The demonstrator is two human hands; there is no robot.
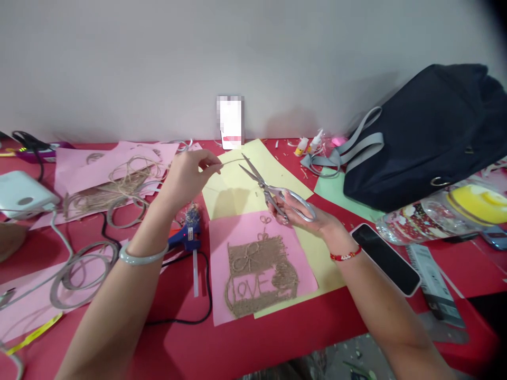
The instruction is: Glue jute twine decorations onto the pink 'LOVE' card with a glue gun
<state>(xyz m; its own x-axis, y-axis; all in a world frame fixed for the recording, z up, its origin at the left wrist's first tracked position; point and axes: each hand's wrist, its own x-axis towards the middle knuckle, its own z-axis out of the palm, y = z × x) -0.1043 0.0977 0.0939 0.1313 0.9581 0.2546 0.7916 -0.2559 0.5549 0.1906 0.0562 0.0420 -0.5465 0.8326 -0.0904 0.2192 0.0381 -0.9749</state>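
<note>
My left hand (pixel 189 174) pinches a short thin piece of jute twine (pixel 233 161) and holds it up over the table. My right hand (pixel 303 211) grips silver scissors (pixel 261 182), their blades parted and pointing at the free end of the twine. Below them lies a pink paper sheet (pixel 257 264) bearing a twine picture with the word LOVE (pixel 259 274), on top of a yellow sheet (pixel 245 184). A blue hot glue gun (pixel 186 235) with a black cord rests just left of the pink sheet.
A loose bundle of jute twine (pixel 119 184) lies on pink paper at the left, with coiled grey cord (pixel 79 269) nearer me. A dark bag (pixel 428 132), a bottle with a yellow cap (pixel 443 211) and a phone (pixel 386 258) sit at the right. Small glue bottles (pixel 309 143) stand by the wall.
</note>
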